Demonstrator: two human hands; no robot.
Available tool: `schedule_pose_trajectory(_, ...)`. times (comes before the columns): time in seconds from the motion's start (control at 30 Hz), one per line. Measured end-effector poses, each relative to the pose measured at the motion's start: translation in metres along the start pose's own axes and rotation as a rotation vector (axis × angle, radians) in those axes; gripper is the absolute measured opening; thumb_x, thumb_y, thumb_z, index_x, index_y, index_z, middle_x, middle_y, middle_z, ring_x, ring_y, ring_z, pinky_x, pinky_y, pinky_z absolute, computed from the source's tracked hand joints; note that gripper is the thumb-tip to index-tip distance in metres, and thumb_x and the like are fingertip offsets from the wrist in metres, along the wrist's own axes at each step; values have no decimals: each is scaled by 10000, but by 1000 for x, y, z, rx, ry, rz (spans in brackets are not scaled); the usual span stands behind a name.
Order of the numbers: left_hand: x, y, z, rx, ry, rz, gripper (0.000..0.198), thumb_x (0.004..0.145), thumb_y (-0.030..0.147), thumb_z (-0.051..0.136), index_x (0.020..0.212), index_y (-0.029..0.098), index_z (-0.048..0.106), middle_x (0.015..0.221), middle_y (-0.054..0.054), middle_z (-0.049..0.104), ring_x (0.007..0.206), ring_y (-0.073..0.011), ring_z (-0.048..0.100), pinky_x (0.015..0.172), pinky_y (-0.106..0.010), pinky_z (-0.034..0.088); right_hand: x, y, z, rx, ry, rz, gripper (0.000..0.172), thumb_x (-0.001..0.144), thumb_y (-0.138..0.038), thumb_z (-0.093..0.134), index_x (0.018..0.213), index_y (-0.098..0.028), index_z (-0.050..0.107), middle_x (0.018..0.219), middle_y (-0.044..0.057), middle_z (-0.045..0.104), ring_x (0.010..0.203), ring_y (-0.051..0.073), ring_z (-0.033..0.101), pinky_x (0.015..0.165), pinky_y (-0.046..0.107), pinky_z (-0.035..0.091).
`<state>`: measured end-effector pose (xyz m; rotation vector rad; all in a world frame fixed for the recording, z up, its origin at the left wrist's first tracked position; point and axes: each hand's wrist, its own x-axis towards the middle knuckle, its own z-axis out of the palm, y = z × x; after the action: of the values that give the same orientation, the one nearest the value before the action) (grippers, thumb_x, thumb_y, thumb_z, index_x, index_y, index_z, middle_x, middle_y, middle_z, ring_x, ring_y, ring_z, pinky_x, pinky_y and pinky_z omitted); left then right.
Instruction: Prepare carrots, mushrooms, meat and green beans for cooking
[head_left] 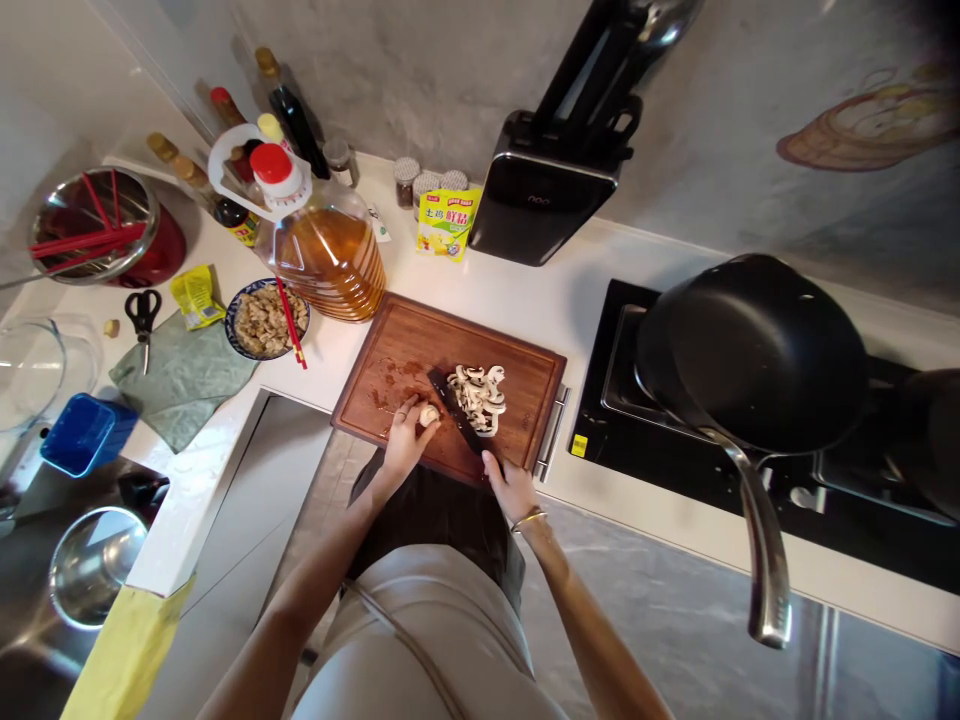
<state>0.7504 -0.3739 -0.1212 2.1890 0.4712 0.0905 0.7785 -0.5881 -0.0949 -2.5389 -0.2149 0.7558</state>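
On the wooden cutting board (390, 340), my left hand (407, 437) pinches a pale mushroom (428, 415) near the board's front edge. My right hand (511, 487) is wrapped round the handle of a dark kitchen knife (457, 412). Its blade slants across the board, just right of the held mushroom and apart from it. Along the blade's far side lies a heap of sliced mushrooms (478, 395). Wet brownish spots mark the board's left half.
A bowl of meat (262, 318) with red chopsticks (289, 322) stands left of the board, near a big oil jug (322, 250). Behind are a seasoning packet (446, 225) and a knife block (544, 190). Right, a black wok (757, 350) sits on the stove, handle jutting past the counter edge.
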Motion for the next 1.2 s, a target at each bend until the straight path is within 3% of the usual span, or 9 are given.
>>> schedule_pose_trajectory(0.1,-8,-3,0,-13,37,-53,399,841,323,593,1219,208,533,1254,-124,550,1180,-233,522,997,-403,444,-13,-12,1,-179,24,-19,505,947,-509,272,849,-177,640,768,97,701,694,209,661,588,267,400)
schedule_pose_trajectory(0.23,-15,-11,1,-186,71,-204,362,839,338,589,1167,187,573,1106,-104,598,888,-168,650,769,-306,565,-24,-21,-6,-291,0,-46,464,955,-495,301,848,-188,632,731,72,689,639,177,644,543,248,338)
schedule_pose_trajectory(0.37,-11,-15,3,-254,71,-268,262,810,308,617,1032,172,647,934,-59,644,757,-122,648,722,-254,562,-26,-23,-16,-407,-41,-66,473,947,-522,310,851,-188,630,704,70,682,595,167,628,511,248,284)
schedule_pose_trajectory(0.5,-5,-13,5,-264,83,-306,261,789,303,637,1008,165,662,895,-55,663,702,-108,630,683,-236,544,-26,-25,-23,-482,-62,-45,462,945,-525,322,851,-187,623,687,71,683,585,168,628,506,252,250)
schedule_pose_trajectory(0.7,-2,-7,6,-274,69,-331,245,800,325,618,990,177,663,821,-39,678,680,-112,616,656,-227,515,-25,-27,-24,-468,-93,-20,467,955,-508,303,840,-187,621,702,74,686,595,168,631,510,249,255)
schedule_pose_trajectory(1.03,1,-10,8,-329,76,-405,238,765,341,651,942,184,671,749,-7,657,626,-94,565,639,-203,459,2,-30,10,-324,-76,37,461,967,-469,289,941,-181,648,782,96,699,723,188,658,619,254,394)
schedule_pose_trajectory(1.2,0,-11,9,-356,74,-381,228,764,318,653,944,178,672,759,-13,657,622,-91,563,624,-197,455,-5,-23,-1,-275,-64,0,461,972,-447,286,929,-173,654,806,90,706,754,195,664,619,253,386)
